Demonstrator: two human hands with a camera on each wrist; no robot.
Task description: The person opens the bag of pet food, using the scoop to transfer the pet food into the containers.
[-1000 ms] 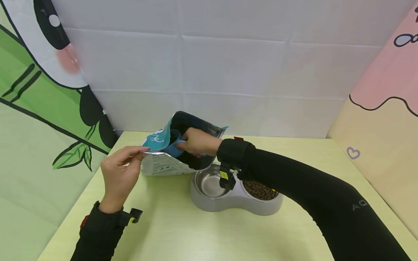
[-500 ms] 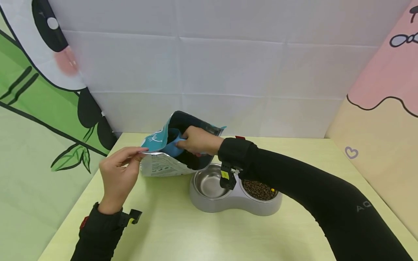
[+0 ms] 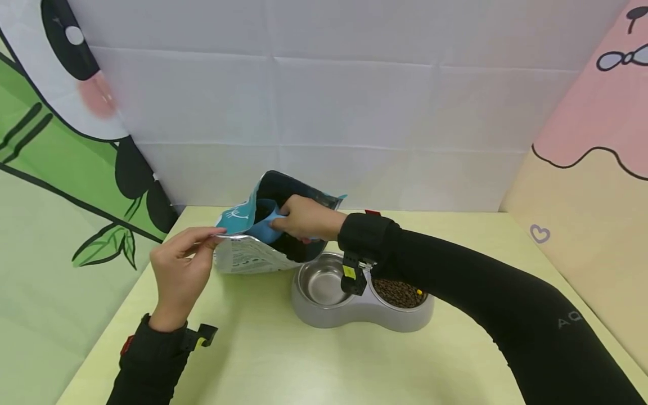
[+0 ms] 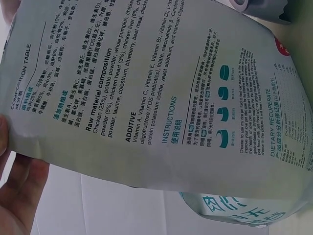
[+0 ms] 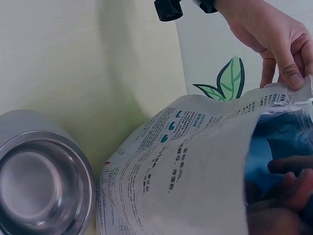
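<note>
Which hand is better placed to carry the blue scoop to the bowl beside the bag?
Probably the right hand: it grips the blue scoop in the bag, near the bowl. The left hand pinches the bag's edge and seems best used steadying it.

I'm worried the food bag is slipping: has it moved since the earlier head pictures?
No: against the double bowl, the food bag shows no visible shift; the whole head view just drifts slightly.

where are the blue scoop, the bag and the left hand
Blue scoop [image 3: 263,230], head view: its outer wall.
Bag [image 5: 186,161], right wrist view: its printed side.
Left hand [image 3: 182,271], head view: the hand's middle.
</note>
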